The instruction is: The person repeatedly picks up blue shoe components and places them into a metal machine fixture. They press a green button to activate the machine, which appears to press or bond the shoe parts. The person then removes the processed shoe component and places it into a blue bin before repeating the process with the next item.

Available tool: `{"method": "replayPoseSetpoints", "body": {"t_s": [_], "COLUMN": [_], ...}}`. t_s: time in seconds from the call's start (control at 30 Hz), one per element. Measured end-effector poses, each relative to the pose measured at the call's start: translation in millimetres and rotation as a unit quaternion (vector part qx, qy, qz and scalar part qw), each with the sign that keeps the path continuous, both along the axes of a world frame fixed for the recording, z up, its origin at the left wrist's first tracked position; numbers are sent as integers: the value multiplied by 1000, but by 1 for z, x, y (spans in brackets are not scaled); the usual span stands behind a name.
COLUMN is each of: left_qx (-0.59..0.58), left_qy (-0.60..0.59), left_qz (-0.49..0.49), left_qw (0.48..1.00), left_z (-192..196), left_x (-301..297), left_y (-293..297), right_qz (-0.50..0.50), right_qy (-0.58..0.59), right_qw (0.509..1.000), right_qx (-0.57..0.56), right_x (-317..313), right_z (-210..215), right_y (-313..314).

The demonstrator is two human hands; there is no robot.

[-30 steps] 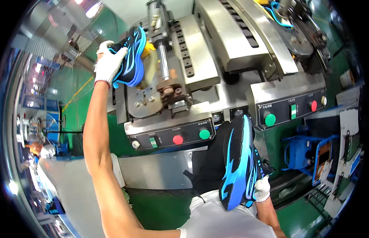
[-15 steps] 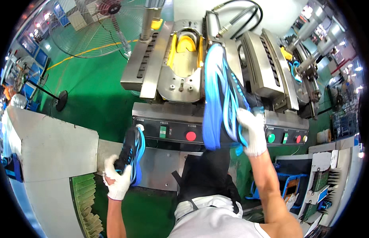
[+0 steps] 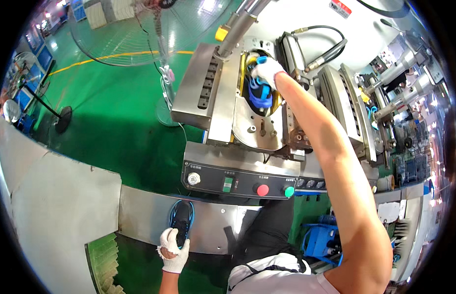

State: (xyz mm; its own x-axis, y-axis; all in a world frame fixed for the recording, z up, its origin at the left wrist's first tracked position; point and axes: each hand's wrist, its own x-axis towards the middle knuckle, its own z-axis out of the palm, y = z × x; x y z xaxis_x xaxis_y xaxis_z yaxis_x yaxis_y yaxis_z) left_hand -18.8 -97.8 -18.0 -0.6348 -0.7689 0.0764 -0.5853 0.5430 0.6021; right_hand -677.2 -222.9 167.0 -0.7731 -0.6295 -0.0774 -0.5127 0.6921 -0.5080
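My gloved left hand [image 3: 174,251] grips the near end of a black shoe with blue edging [image 3: 181,215]. That shoe rests sole-down on the metal shelf [image 3: 139,210]. Further off, my gloved right hand [image 3: 268,72] is closed on a second shoe [image 3: 260,93], black and blue, which sits in the machine's cradle [image 3: 257,132] between yellow pads. My fingers and wrist cover part of the second shoe, so its far side is hard to make out.
Below the cradle runs a black control panel [image 3: 213,179] with a red button [image 3: 262,190] and a green button [image 3: 289,191]. A wire-cage fan [image 3: 139,34] stands at the far left. Another press unit [image 3: 335,98] is to the right. A grey panel [image 3: 66,196] borders my left side.
My right hand has moved away from me, taking its shoe from above the panel into the cradle. My left hand has lowered its shoe onto the shelf. The head view has shifted.
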Motion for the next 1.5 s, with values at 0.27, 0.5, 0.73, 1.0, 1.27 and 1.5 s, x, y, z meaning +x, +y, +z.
{"method": "replayPoseSetpoints", "body": {"t_s": [0.27, 0.5, 0.73, 1.0, 1.27, 1.5], "left_qx": [42, 60, 77, -118, 40, 59], "left_qy": [-1, 27, 17, -52, 76, 140], "left_qz": [8, 89, 16, -270, -215, -492], "left_qw": [999, 994, 997, 954, 973, 857], "left_z": [5, 8, 10, -4, 130, 153], "left_x": [10, -18, -6, -21, -152, -305], "left_y": [5, 21, 59, -9, 111, 259], "right_qz": [-108, 28, 254, 195, 282, 11], "right_qy": [36, -22, 178, 166, -292, -130], "right_qw": [993, 999, 917, 966, 909, 927], "right_qx": [9, -10, -251, -37, -90, -353], "right_x": [65, 98, 271, 263, 337, 403], "right_z": [-31, 37, -23, -144, -66, -115], "right_y": [-7, 48, 282, 356, 496, 598]}}
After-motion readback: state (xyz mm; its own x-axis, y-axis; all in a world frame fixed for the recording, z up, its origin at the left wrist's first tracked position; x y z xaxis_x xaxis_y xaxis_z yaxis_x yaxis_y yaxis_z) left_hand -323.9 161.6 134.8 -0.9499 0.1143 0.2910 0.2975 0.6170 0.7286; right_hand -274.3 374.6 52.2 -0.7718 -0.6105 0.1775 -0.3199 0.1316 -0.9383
